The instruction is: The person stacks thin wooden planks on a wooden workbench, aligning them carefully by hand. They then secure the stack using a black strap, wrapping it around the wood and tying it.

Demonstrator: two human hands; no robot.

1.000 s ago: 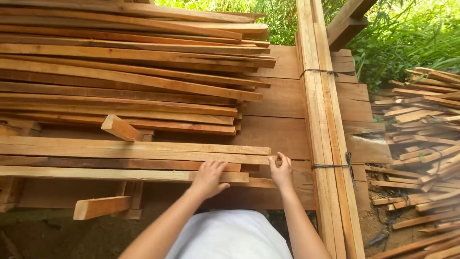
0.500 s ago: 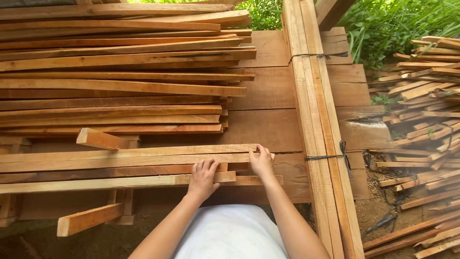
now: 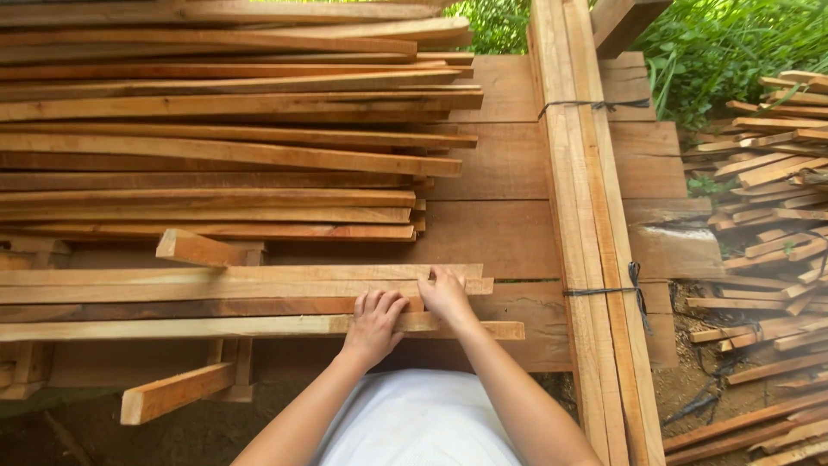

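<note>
Left hand (image 3: 373, 324) spread flat, right hand (image 3: 446, 294) curled, on thin wood slats (image 3: 216, 289); probably light, stiff, splintery; best gripped near ends.

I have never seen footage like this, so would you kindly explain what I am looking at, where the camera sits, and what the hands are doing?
The camera is worn on a person's head and looks down, so the two bare arms at the bottom are their own. The left hand lies flat on a long wooden slat at the near edge. The right hand rests on the slat just behind it, fingers over its top. Neither slat is lifted. Farther back lies a big stack of slats on a plank platform. To the right runs a tied bundle of boards, with loose offcuts beyond.
</note>
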